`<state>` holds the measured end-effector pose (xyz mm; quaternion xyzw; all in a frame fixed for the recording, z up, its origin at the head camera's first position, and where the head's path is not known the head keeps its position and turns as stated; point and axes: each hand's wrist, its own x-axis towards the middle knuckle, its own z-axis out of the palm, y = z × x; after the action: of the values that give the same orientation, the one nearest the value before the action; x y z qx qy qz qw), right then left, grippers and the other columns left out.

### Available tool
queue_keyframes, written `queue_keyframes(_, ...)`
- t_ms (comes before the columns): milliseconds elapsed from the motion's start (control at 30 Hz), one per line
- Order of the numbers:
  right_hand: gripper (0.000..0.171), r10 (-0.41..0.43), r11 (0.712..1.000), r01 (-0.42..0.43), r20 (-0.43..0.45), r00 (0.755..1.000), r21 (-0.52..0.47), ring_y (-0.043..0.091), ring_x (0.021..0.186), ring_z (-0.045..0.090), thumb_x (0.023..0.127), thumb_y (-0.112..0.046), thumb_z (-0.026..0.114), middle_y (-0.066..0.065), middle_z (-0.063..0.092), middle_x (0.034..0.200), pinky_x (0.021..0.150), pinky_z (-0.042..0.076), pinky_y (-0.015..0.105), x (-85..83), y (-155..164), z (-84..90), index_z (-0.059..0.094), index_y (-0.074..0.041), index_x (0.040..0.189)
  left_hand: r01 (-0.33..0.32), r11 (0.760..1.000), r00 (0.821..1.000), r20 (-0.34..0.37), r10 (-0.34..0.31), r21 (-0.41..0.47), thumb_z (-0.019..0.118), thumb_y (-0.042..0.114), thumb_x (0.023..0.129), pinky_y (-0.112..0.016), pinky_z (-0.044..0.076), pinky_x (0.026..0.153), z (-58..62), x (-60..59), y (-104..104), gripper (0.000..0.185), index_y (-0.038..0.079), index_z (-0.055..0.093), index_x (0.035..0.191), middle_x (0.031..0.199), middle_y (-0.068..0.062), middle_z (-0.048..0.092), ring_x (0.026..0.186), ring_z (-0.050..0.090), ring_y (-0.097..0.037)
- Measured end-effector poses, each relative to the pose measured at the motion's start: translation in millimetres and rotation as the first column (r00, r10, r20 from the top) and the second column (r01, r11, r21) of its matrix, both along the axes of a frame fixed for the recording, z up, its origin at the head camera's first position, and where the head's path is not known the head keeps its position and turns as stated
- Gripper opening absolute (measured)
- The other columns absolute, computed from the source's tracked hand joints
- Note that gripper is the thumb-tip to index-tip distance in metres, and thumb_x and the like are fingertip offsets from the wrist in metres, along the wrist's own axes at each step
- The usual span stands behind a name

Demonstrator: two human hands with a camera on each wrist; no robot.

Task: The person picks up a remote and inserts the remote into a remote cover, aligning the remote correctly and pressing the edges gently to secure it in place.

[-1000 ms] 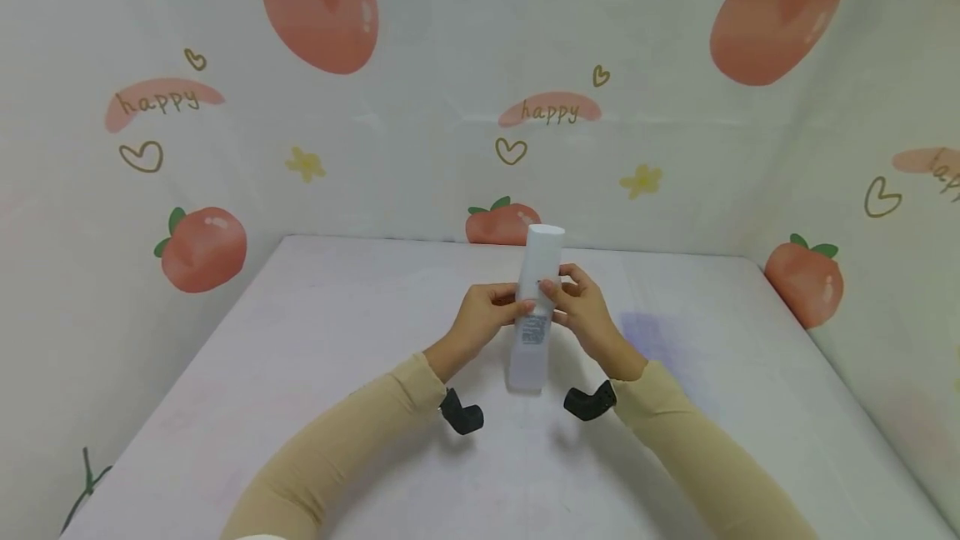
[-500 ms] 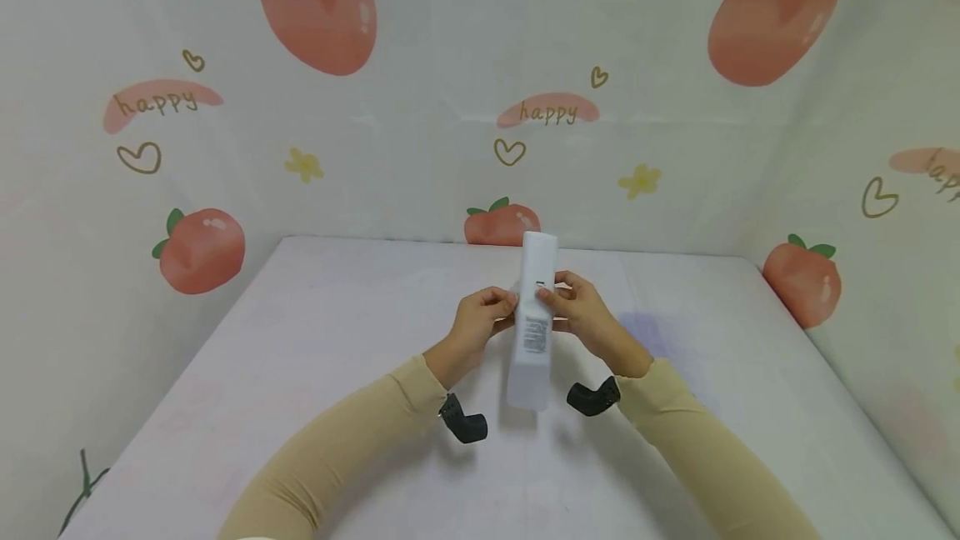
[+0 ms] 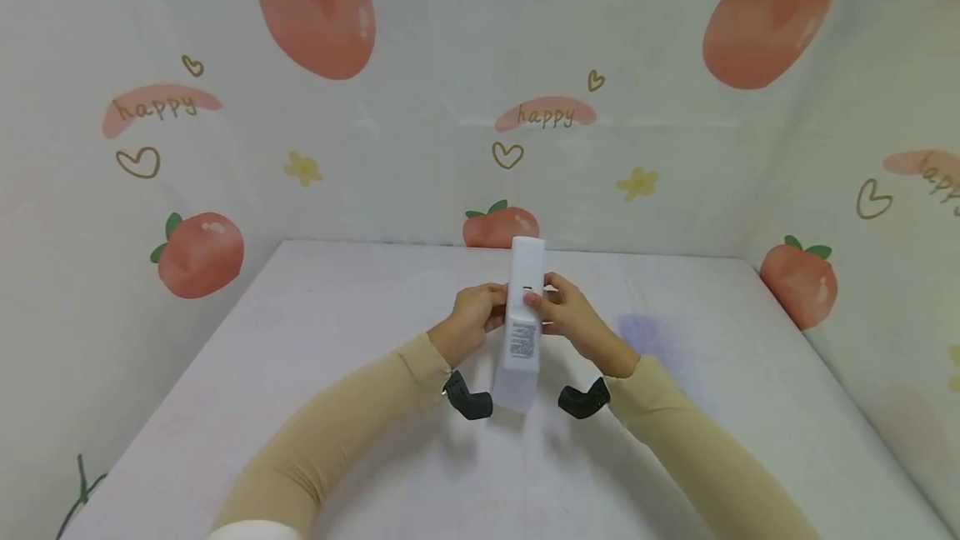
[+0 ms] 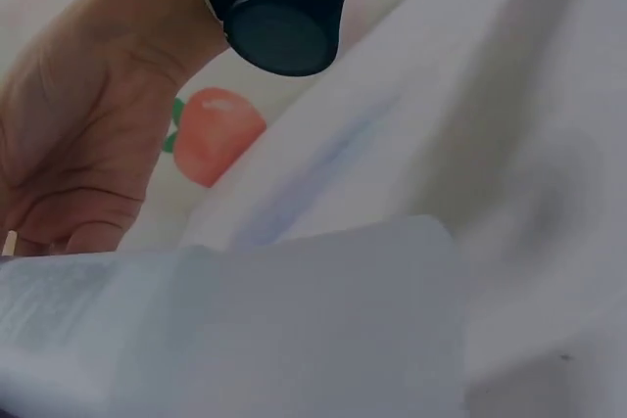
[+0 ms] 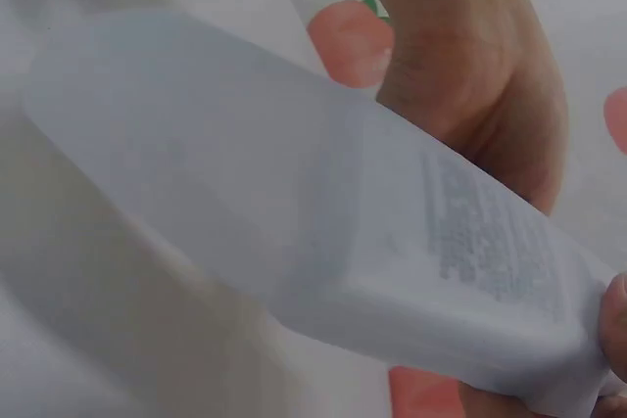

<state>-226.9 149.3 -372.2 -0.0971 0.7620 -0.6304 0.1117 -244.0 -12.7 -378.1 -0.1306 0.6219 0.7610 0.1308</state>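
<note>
In the head view, a person holds a long white object (image 3: 522, 315) over the middle of the desk (image 3: 360, 307), its upper end overlapping the rear edge from this angle and its lower end pointing toward the near edge; whether that lower end touches the desktop cannot be told. The left hand (image 3: 472, 315) grips its left side with bent fingers, while the right hand (image 3: 568, 315) holds it from the right, thumb laid on the front face just below a small dark mark (image 3: 527, 288). Lower on that face is a block of grey print (image 3: 522, 340). Tan sleeves (image 3: 337, 432) cover both arms, and a black wrist piece (image 3: 467, 397) juts inward below each hand. A purple patch (image 3: 648, 340) tints the desk toward its right edge; behind the rear edge hangs a white cloth (image 3: 420, 132) with red fruit and "happy" lettering. In the left wrist view, the object's pale lower part spans the bottom, with the right hand beyond it, its fingers partly hidden behind the object. In the right wrist view, the object runs slantwise, print facing the camera; the left hand reaches behind it, and a fingertip of the right hand presses it at the picture's right border.
</note>
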Motion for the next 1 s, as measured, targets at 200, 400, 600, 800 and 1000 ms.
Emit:
queue_keyframes(200, 0.039, -0.042, 0.994, 0.049, 0.071, 0.997, -0.099, 0.013, 0.083, 0.065, 0.099, -0.018, 0.055, 0.008, 0.063, 0.103, 0.080, 0.057, 0.036, -0.3, 1.5, -3.5, 0.040, 0.004, 0.127, 0.080, 0.995, 0.995, -0.056, -0.083, -0.059, 0.061, 0.022, 0.096, -0.024, 0.056, 0.075, -1.9, 1.5, -4.1, 0.032, -0.004, 0.066, 0.114, 0.087, -0.003, 0.065, 0.077, 0.061, -0.009)
queue_keyframes(400, 0.038, -0.058, 0.992, 0.067, 0.086, 0.995, -0.109, 0.012, 0.082, 0.064, 0.099, -0.025, 0.055, 0.003, 0.060, 0.101, 0.076, 0.056, 0.032, -1.1, 2.6, -4.6, 0.043, 0.000, 0.126, 0.200, 0.956, 0.948, -0.203, -0.244, -0.212, 0.075, 0.020, 0.086, -0.032, 0.057, 0.083, -7.8, 0.5, -9.5, 0.036, -0.003, 0.066, 0.113, 0.099, -0.011, 0.071, 0.081, 0.065, -0.012)
queue_keyframes(600, 0.034, -0.043, 0.984, 0.061, 0.114, 0.993, -0.166, 0.013, 0.083, 0.065, 0.102, -0.031, 0.048, 0.002, 0.056, 0.106, 0.075, 0.056, 0.028, 2.1, 3.6, -6.5, 0.045, -0.002, 0.121, 0.215, 0.933, 0.917, -0.268, -0.294, -0.289, 0.076, 0.018, 0.085, -0.032, 0.057, 0.081, -12.4, 0.9, -14.1, 0.035, -0.002, 0.066, 0.112, 0.103, -0.014, 0.071, 0.085, 0.067, -0.014)
queue_keyframes(800, 0.029, -0.118, 0.947, 0.150, 0.126, 0.985, -0.285, 0.011, 0.087, 0.063, 0.101, -0.019, 0.052, -0.003, 0.058, 0.103, 0.078, 0.054, 0.027, 1.2, 2.0, -10.7, 0.042, -0.010, 0.127, 0.175, 0.953, 0.902, -0.347, -0.256, -0.248, 0.070, 0.014, 0.090, -0.033, 0.058, 0.081, -11.6, 0.4, -15.9, 0.031, -0.005, 0.061, 0.113, 0.107, -0.019, 0.070, 0.089, 0.068, -0.016)
queue_keyframes(1000, 0.018, -0.158, 0.926, 0.211, 0.187, 0.970, -0.314, 0.009, 0.087, 0.062, 0.099, -0.012, 0.055, -0.006, 0.060, 0.094, 0.080, 0.053, 0.026, 3.4, -1.8, -15.5, 0.050, -0.008, 0.116, 0.130, 0.963, 0.912, -0.352, -0.210, -0.236, 0.065, 0.013, 0.093, -0.032, 0.058, 0.078, -8.4, -1.0, -16.5, 0.027, -0.006, 0.058, 0.111, 0.106, -0.020, 0.070, 0.084, 0.066, -0.014)
